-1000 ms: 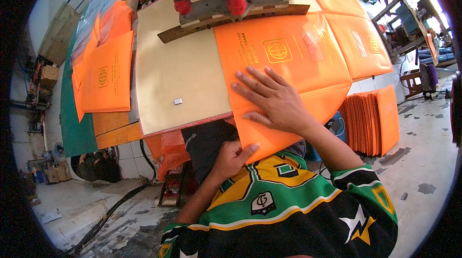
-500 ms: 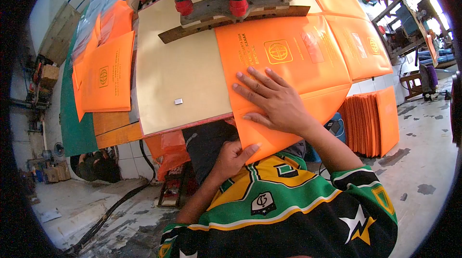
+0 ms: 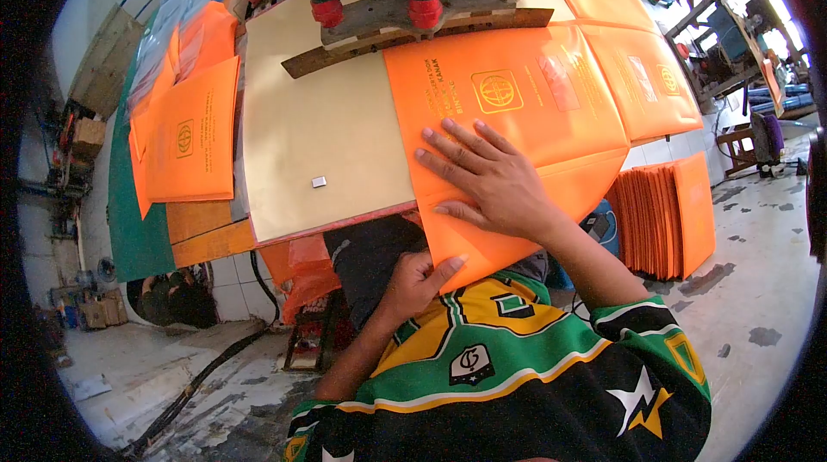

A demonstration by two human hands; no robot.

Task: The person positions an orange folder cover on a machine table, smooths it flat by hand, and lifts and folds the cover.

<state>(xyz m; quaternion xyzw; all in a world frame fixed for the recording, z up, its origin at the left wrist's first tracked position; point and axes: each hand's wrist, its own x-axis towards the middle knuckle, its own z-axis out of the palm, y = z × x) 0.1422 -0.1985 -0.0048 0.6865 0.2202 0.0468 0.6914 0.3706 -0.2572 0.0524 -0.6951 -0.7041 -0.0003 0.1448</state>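
Orange printed cover (image 3: 534, 130), vinyl by the look of its sheen, lies over the right part of a cream board (image 3: 327, 143), its far edge reaching the curved brown bar (image 3: 345, 52) under the press head (image 3: 422, 14) and its near corner overhanging the board's front edge toward the person. I would judge it light and floppy, more sheet than board: the overhanging part slopes down, so a one-handed lift would probably let it sag. The glossy face looks rather slick against dry fingers, and the gold globe emblem (image 3: 497, 90) and clear window (image 3: 560, 83) seem the parts most easily scuffed or creased — better to bear on plain orange. The right hand (image 3: 495, 182) does roughly that, palm down with fingers spread, pressing without grasping, fingertips close to the gold lettering. The left hand (image 3: 418, 285) pinches the near left corner, thumb on top and the other fingers curled, partly hidden — a sound place to take hold, being free of print and off the board. Another orange cover (image 3: 650, 105) adjoins it on the right; whether the two are joined, I cannot tell.
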